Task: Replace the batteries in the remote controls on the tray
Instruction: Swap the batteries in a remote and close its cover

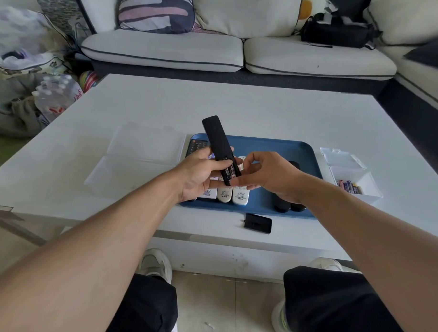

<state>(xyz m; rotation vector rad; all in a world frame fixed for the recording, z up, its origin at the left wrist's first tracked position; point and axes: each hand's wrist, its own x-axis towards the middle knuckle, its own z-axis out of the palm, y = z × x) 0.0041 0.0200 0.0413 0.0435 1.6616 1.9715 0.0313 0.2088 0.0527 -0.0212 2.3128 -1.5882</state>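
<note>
The one camera sits on my head and looks forward and down, wide-angled, so straight edges bow near the frame's borders. My forearms reach in from the bottom corners, close to the lens. The table (260,109) fills the middle ground just ahead of my knees. The sofa (164,49) lies beyond it along the top edge, farthest away.

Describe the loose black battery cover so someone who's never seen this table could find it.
Start at the white table and find the blue tray. The battery cover lies just off the tray's near edge, by itself on the tabletop. It is a small flat black rectangle, far shorter than the remotes.
</note>
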